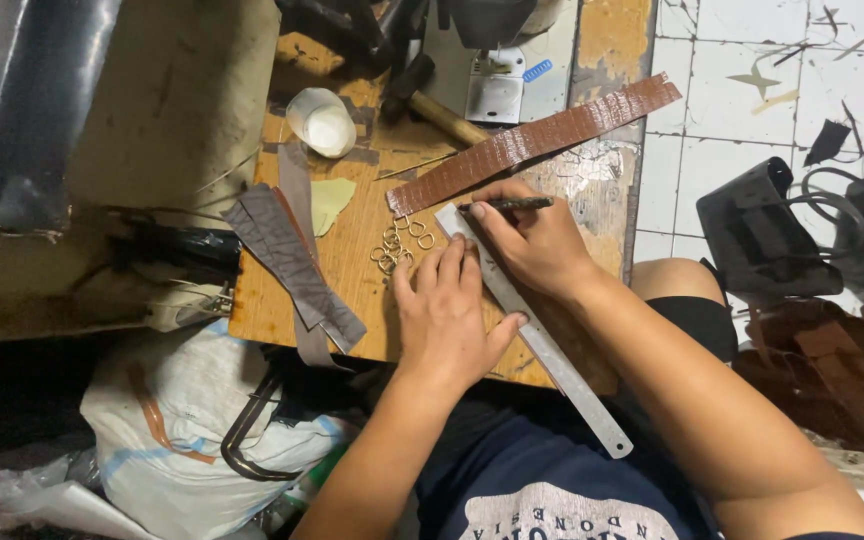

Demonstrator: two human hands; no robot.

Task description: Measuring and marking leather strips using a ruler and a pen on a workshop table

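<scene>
A long metal ruler lies diagonally across the wooden work board. My left hand presses flat on the ruler, fingers spread a little. My right hand grips a dark pen-like tool, its tip at the ruler's upper end. Just above, a long brown textured leather strip runs diagonally to the board's right edge. Several small metal rings lie next to my left fingertips.
Grey and brown strips lie on the board's left part, with a pale scrap and a white cup. A hammer rests at the back. A white sack sits below left; black bags lie on the tiled floor at right.
</scene>
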